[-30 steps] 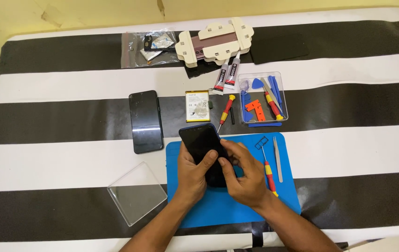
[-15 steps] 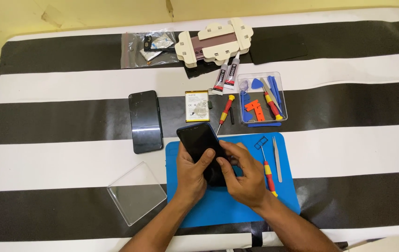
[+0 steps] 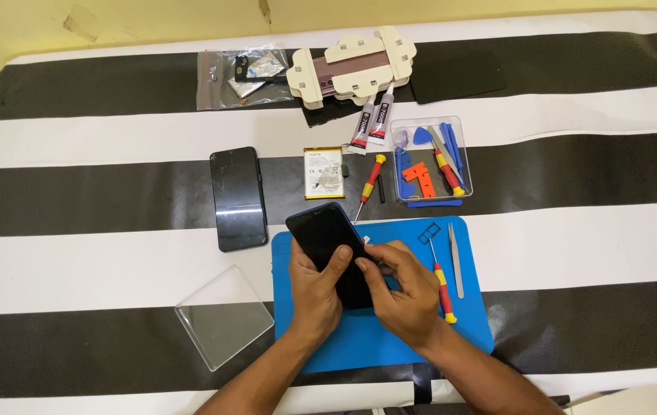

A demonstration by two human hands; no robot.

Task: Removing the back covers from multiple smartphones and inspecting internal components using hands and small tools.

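Observation:
A black smartphone (image 3: 322, 234) is tilted over the blue work mat (image 3: 390, 350), held from below by my left hand (image 3: 315, 292). My right hand (image 3: 401, 288) grips its lower right edge, fingers pinching at the side of the phone. A red and yellow screwdriver (image 3: 442, 288) and metal tweezers (image 3: 456, 261) lie on the mat just right of my right hand. A small black frame part (image 3: 428, 233) rests near the mat's top edge.
A second black phone (image 3: 237, 198) lies left of the mat. A clear plastic lid (image 3: 223, 317) sits at lower left. Behind the mat are a battery (image 3: 324, 172), another screwdriver (image 3: 370, 178), a clear tool box (image 3: 430, 160), two glue tubes (image 3: 368, 123), a wooden clamp jig (image 3: 351, 69) and a parts bag (image 3: 244, 75).
My hands and the phone have barely shifted. My right fingers have adjusted slightly along the phone's edge.

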